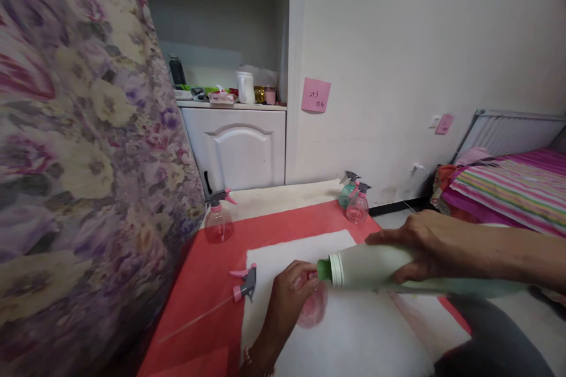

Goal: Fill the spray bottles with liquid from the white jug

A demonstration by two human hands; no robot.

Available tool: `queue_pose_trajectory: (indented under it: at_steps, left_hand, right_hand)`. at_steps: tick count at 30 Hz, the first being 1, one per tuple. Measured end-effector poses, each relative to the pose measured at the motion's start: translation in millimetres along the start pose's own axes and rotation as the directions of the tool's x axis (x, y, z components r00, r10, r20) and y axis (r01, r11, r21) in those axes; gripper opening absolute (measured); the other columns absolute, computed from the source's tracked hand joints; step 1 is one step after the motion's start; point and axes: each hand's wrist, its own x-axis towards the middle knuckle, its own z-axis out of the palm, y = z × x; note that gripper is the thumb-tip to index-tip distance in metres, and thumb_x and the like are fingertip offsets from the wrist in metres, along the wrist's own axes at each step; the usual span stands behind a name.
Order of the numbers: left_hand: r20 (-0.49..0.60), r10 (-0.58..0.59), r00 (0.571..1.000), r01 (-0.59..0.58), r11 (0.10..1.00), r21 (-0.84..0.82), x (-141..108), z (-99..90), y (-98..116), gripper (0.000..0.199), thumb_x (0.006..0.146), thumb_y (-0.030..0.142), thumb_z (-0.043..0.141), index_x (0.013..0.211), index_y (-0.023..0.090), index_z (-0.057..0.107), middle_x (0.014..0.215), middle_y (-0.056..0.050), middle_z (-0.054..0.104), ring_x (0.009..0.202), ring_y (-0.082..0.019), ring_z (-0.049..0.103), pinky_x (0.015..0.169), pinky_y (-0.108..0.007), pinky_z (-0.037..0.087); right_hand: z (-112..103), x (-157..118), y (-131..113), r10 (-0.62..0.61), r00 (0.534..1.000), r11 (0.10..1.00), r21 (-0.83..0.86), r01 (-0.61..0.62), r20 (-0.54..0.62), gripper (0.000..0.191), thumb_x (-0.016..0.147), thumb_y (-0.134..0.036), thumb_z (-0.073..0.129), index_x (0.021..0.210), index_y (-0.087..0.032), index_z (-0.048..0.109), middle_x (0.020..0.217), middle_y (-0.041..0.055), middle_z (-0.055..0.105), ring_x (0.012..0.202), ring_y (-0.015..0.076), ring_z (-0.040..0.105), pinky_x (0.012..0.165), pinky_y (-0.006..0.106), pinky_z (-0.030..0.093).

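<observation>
One clear pink spray bottle [219, 225] stands by the far left corner of the red-topped table [283, 224], sprayer on. Closer in, a loose trigger sprayer [248, 284] lies at the left edge of the white sheet [354, 330], tube running out over the red. Next, the left hand [285, 291], fingers wrapped snugly round the top of a squat pink bottle [313, 311] over the sheet. Far right corner: a green spray bottle [346, 196] and a second pink spray bottle [357, 211]. Then a big pale-green bottle [374, 267], tipped almost flat, green spout [324, 270] right by the squat one's top (touching? can't tell), with the right hand [427, 247] clamped round it. Looks like the pouring step, though I can't see any flow. Next move probably calls for a steady left grip and gentle tilting.
</observation>
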Motion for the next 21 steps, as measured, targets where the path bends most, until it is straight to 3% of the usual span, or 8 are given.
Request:
queue_pose_trajectory:
  at_steps: [4,7,9,13,17,21]
  left_hand:
    - [-0.02,-0.017,1.0,0.018,1.0,0.008,-0.4,0.8,1.0,0.016,0.074,0.018,0.062,0.087,0.019,0.071,0.088,-0.004,0.068,0.09,-0.02,0.063,0.083,-0.029,0.045]
    - [-0.042,-0.017,0.999,0.018,1.0,0.019,-0.3,1.8,-2.5,0.017,0.072,0.017,0.061,0.086,0.018,0.07,0.088,-0.004,0.069,0.09,-0.02,0.063,0.084,-0.029,0.046]
    - [-0.061,-0.002,0.998,0.004,1.0,0.019,0.0,2.3,-6.7,0.018,0.071,0.016,0.061,0.086,0.018,0.07,0.089,-0.005,0.069,0.091,-0.02,0.064,0.085,-0.029,0.047]
    - [-0.077,0.019,0.997,-0.017,0.999,0.034,0.7,1.7,-13.8,0.019,0.072,0.018,0.062,0.089,0.019,0.07,0.091,-0.005,0.07,0.091,-0.021,0.064,0.085,-0.03,0.049]
    - [-0.071,-0.004,0.997,0.007,0.999,0.042,-0.6,-0.1,-13.6,0.019,0.074,0.021,0.062,0.091,0.02,0.071,0.094,-0.005,0.071,0.093,-0.021,0.065,0.087,-0.03,0.049]
    - [-0.045,-0.038,0.998,0.041,0.996,0.077,-2.7,0.1,-15.9,0.029,0.069,0.017,0.062,0.097,0.02,0.07,0.101,-0.006,0.071,0.099,-0.022,0.064,0.093,-0.031,0.048]
  right_hand:
    - [19.5,-11.2,9.3,0.1,0.99,0.982,0.15,-0.114,0.097,0.05,0.085,-0.057,0.056,0.127,-0.029,0.058,0.068,-0.0004,0.067,0.053,0.0155,0.059,0.049,0.023,0.037]
    - [44.2,-18.8,26.3,0.181,0.98,0.939,0.281,-0.197,0.083,0.054,0.08,-0.054,0.064,0.129,-0.032,0.057,0.073,-0.0014,0.068,0.059,0.017,0.062,0.054,0.024,0.043]
    - [58.8,-20.6,37.5,0.253,0.967,0.881,0.405,-0.246,0.035,0.058,0.076,-0.051,0.069,0.13,-0.031,0.056,0.077,-0.0005,0.069,0.063,0.0182,0.063,0.054,0.024,0.046]
    - [69.6,-12.8,47.0,0.455,0.891,0.694,0.632,-0.345,-0.013,0.064,0.072,-0.049,0.072,0.13,-0.025,0.055,0.074,-0.0005,0.066,0.045,0.0112,0.052,0.036,0.02,0.039]
    - [72.3,11.5,47.5,0.526,0.835,0.591,0.775,-0.225,-0.159,0.053,0.074,-0.045,0.07,0.121,-0.023,0.059,0.085,0.0013,0.067,0.049,0.0097,0.052,0.039,0.019,0.041]
    - [101.9,54.1,49.7,0.569,0.741,0.526,0.85,0.006,-0.357,0.055,0.074,-0.043,0.069,0.124,-0.024,0.057,0.099,0.0043,0.069,0.064,0.0153,0.06,0.049,0.023,0.048]
